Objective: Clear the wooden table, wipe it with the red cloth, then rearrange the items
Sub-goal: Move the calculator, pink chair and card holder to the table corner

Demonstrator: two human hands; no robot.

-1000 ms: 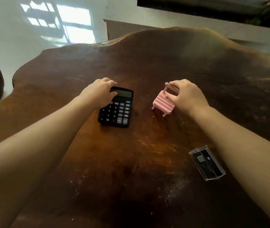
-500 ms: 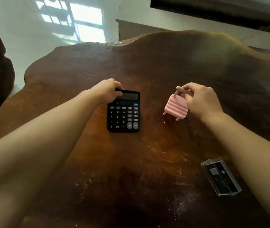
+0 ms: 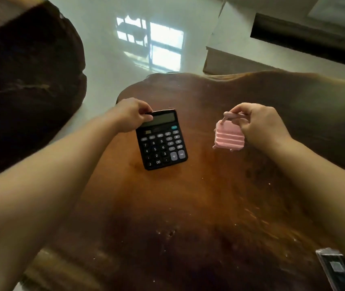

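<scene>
My left hand [image 3: 132, 115] grips the top left corner of a black calculator [image 3: 162, 141], which hangs tilted above the wooden table [image 3: 188, 206]. My right hand [image 3: 259, 122] pinches the handle of a small pink toy suitcase [image 3: 228, 136], lifted off the tabletop. A clear plastic case with a dark insert [image 3: 339, 269] lies on the table at the lower right, partly cut off by the frame's edge. No red cloth is in view.
A dark rounded wooden seat or stump [image 3: 24, 80] stands left of the table on the pale glossy floor [image 3: 125, 49]. A low wooden piece [image 3: 230, 64] sits beyond the table's far edge. The table's left edge runs close under my left forearm.
Both hands have lifted their items off the table: the calculator now hangs tilted from my left hand, the pink suitcase dangles by its handle. The view has swung left and down.
</scene>
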